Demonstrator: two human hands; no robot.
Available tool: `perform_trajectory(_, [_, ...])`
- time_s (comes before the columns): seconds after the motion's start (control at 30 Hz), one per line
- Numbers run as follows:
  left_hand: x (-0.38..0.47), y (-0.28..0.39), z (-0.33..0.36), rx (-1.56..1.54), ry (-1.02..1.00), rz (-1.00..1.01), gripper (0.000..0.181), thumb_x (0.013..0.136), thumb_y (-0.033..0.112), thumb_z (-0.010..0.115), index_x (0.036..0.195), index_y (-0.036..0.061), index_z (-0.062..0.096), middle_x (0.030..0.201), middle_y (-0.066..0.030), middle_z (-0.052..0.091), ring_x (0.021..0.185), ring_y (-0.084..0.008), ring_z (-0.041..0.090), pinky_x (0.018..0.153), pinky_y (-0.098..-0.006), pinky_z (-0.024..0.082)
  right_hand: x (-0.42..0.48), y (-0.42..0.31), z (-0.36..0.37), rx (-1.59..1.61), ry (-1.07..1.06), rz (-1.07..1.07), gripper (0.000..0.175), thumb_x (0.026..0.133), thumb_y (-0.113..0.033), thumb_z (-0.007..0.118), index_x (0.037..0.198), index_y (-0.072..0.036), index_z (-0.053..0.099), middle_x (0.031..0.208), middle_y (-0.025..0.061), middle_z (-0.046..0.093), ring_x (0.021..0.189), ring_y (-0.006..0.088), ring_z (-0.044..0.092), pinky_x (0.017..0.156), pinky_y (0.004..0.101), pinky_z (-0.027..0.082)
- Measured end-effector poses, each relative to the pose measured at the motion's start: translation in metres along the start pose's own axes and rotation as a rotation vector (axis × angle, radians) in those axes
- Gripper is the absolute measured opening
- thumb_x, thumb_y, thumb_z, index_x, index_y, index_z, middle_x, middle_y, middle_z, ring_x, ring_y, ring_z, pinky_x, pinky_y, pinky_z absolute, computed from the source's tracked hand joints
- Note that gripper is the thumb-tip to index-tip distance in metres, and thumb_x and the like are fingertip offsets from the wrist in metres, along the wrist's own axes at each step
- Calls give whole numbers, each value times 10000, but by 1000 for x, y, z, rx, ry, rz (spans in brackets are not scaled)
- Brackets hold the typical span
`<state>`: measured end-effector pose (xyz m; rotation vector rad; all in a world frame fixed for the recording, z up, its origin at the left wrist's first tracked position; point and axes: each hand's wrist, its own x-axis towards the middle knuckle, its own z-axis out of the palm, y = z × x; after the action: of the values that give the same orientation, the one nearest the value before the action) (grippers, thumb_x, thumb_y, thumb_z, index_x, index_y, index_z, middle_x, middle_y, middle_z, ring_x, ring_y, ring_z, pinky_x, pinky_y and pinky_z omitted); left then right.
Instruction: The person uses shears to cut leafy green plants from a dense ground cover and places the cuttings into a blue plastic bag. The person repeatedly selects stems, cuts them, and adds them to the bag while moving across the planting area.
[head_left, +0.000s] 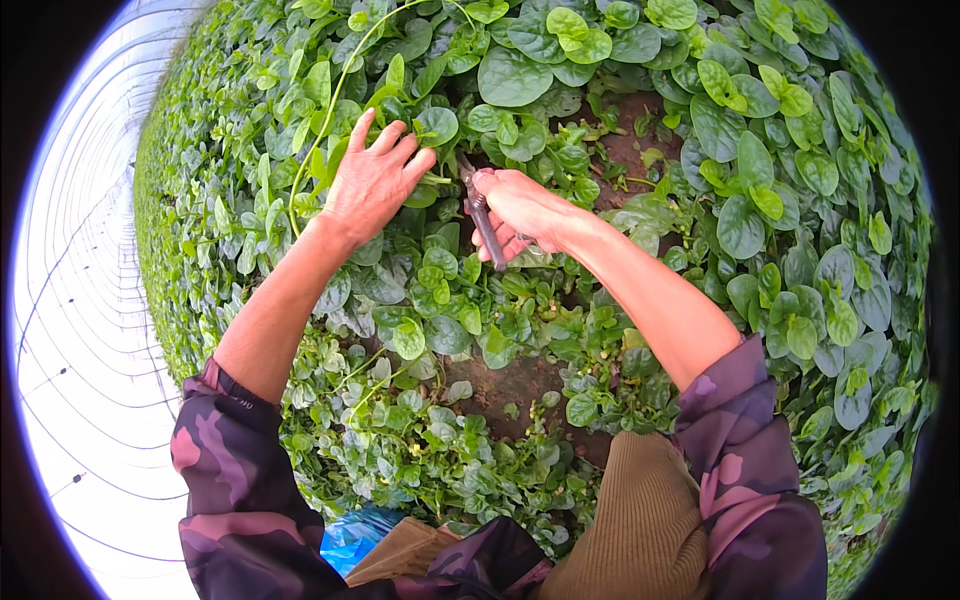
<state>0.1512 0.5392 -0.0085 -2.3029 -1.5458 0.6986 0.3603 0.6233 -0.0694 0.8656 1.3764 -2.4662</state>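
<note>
My right hand (525, 210) is wrapped around a pair of pruning shears (484, 221). Their blades point up and left, into the leaves beside a gap in the growth. Just left of the shears, my left hand (380, 176) is palm down over a small bunch of leafy green shoots (436, 180). Pale stem ends poke out below its thumb, and leaves show around its fingers; the palm side is hidden. Broad, glossy leaves of what looks like Malabar spinach (516, 77) surround both hands.
A long thin vine (327, 112) arches past my left hand. Bare brown soil (510, 386) shows between plants. My knee in brown corduroy (637, 502) is at the lower right, and a blue plastic bag (358, 536) lies at the lower left. Hooped greenhouse sheeting (90, 300) runs along the left.
</note>
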Motion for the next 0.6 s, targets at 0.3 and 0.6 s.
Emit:
perform_trajectory(0.3, [-35, -20, -14, -86, 52, -116, 399, 780, 25, 582, 1174, 86, 593, 1059, -107, 565, 1156, -299, 533, 1178, -573, 262, -43, 30, 1, 296, 58, -65, 520, 1108, -441, 230, 1158, -14, 522, 796, 75, 605, 646, 163, 629, 573, 288, 522])
perform_trajectory(0.6, [15, -20, -41, 71, -259, 11, 90, 698, 129, 681, 783, 115, 704, 1596, -156, 353, 1521, -309, 242, 1245, -618, 81, 10, -10, -6, 272, -64, -59, 545, 1094, -438, 213, 1169, 9, 516, 947, 188, 670, 774, 265, 704, 695, 412, 585])
